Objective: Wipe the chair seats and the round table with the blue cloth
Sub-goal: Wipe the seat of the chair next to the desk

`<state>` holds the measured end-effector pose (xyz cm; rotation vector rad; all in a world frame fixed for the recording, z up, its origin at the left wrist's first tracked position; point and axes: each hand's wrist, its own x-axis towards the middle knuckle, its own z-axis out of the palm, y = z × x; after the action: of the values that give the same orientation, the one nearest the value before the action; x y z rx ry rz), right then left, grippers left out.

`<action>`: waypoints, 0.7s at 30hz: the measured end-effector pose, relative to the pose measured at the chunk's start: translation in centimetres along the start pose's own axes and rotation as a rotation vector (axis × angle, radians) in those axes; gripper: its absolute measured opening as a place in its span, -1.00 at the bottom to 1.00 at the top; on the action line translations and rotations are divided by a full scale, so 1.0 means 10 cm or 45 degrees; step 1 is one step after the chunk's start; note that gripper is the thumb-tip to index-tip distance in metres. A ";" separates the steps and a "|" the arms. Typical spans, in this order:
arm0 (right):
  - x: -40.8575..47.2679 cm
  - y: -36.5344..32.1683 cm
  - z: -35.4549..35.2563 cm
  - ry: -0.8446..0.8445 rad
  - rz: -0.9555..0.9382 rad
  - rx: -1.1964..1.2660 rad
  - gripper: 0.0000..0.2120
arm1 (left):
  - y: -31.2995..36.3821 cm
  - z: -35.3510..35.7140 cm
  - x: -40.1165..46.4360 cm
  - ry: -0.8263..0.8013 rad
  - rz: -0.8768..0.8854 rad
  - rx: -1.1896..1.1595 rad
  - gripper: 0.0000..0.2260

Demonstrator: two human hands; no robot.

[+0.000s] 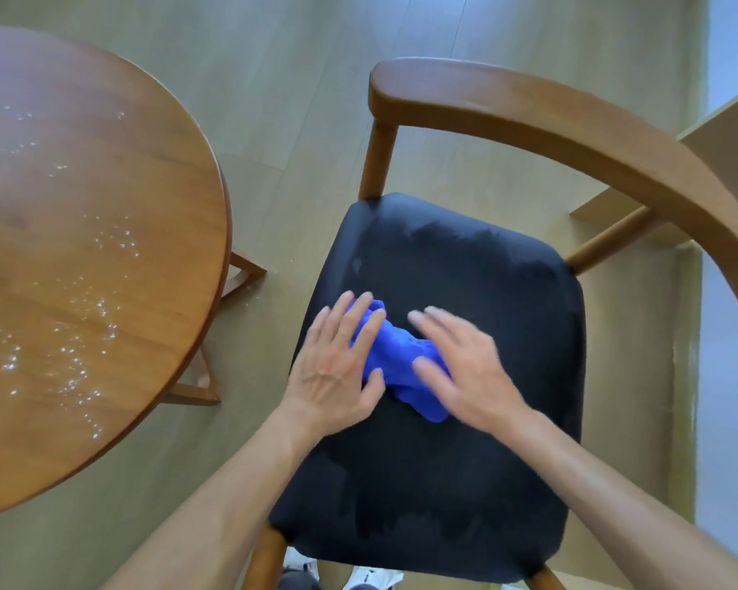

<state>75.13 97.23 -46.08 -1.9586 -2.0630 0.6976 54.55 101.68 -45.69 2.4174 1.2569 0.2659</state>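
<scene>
At the bottom edge, white shoes (pixel 373 577) show on the floor just under the front of the chair seat (pixel 465 462). Two bare forearms reach up over the black seat. The left hand (pixel 337 368) lies palm down with its fingers (pixel 358 317) spread flat, their tips on the left end of the blue cloth (pixel 405 364). The right hand (pixel 465 368), blurred, also lies palm down with fingers (pixel 433 325) splayed open, covering the cloth's right side; neither hand is closed around it. The cloth sits bunched between the two hands, on the left-middle part of the seat. Duller smeared patches mark the seat near its front and back edges. Beyond, the chair's curved wooden backrest (pixel 571 129) arcs around the seat. To the left, apart from the chair, stands the round wooden bench (pixel 103 291), its top scattered with glinting droplets (pixel 103 308). Pale wood floor (pixel 316 78) lies beneath.
</scene>
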 end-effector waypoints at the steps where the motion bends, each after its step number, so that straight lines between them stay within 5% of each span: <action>1: -0.03 0.16 -0.06 0.160 0.165 0.033 -0.53 | 0.07 0.04 0.13 -0.101 0.047 0.035 -0.39; 5: -0.32 0.65 0.08 0.329 0.634 -0.206 -0.56 | 0.23 0.19 0.57 -0.665 0.157 0.101 -0.34; 8: -0.46 0.74 0.39 0.182 0.641 -0.352 -0.49 | 0.12 0.22 0.66 -0.759 0.276 0.201 -0.25; 11: -0.46 0.80 0.54 0.197 0.676 -0.400 -0.44 | 0.01 0.23 0.53 -0.703 0.409 0.355 -0.22; 15: -0.46 0.86 0.60 0.248 0.661 -0.388 -0.43 | -0.04 0.30 0.24 -0.342 0.523 0.435 -0.33; 21: -0.46 0.92 0.67 0.349 0.637 -0.417 -0.43 | -0.23 0.21 0.90 -0.029 -0.192 0.271 -0.38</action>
<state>80.52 91.48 -55.48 -2.6223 -1.6132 0.1485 58.76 109.65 -48.71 2.4735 1.5167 0.0640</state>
